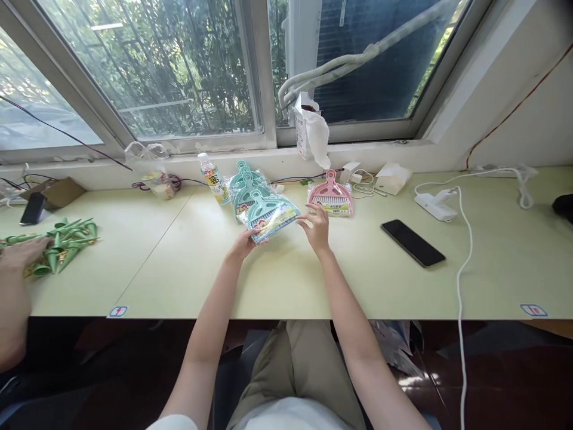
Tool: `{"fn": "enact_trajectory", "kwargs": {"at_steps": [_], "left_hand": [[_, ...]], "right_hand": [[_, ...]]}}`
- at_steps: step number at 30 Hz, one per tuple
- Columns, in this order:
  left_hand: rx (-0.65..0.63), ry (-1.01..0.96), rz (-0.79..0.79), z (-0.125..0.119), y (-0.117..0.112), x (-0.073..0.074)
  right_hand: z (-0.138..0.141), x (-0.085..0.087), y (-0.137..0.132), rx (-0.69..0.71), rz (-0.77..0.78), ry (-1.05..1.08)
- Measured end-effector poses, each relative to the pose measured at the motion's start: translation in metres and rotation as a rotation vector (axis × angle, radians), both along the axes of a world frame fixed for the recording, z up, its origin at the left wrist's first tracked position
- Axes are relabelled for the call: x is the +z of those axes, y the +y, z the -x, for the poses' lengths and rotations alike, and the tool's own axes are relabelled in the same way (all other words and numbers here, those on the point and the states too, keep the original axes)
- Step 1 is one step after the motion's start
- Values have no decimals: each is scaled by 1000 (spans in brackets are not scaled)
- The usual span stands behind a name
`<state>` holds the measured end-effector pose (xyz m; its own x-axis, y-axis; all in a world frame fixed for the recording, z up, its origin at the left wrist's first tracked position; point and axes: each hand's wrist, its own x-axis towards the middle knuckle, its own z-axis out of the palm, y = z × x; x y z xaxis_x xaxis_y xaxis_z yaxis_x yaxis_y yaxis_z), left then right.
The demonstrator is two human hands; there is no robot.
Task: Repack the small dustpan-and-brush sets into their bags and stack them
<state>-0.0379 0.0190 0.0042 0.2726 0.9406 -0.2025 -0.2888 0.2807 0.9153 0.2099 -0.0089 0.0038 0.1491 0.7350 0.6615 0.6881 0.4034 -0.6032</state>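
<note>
A pile of teal mini dustpan-and-brush sets (262, 206) in clear wrappers lies on the pale green table (286, 280). My left hand (245, 242) pinches the near corner of the top teal set. My right hand (317, 227) rests beside that set's right edge, fingers curled at the wrapper; whether it grips is unclear. A pink dustpan set (331, 196) lies just beyond my right hand.
A black phone (412, 242) lies to the right, with a white power strip (435, 206) and cable (461, 286) past it. A drink bottle (213, 178) and a white bag (310, 132) stand by the window. Another person's hand (18, 257) touches green cones (62, 243) at the left.
</note>
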Motion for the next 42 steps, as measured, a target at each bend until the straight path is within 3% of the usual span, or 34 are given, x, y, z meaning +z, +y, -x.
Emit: {"fn": "enact_trajectory", "kwargs": {"at_steps": [7,13,18,25,28,34,38,42], "left_hand": [[-196,144,85,5,-2,-5],[-396,165,-23,4,-8,-5],[-442,185,-130,7,-8,-4],[-412,213,-125,-1,-12,-1],[-353,129,-185,-12,-16,-2],[-26,312,-285,-43,-18,-12],[-46,292,-229,-74,-13,-24],[-122,335,-299,-106,-10,-35]], "right_hand": [[-9,0,2,210,33,424],[-1,-9,4,126,63,439],[6,-20,9,144,59,514],[-1,-33,17,310,411,789],[-4,-33,18,168,310,797],[-14,-27,6,14,173,774],[-50,-31,-15,86,215,795],[-102,-39,-43,198,431,814]]}}
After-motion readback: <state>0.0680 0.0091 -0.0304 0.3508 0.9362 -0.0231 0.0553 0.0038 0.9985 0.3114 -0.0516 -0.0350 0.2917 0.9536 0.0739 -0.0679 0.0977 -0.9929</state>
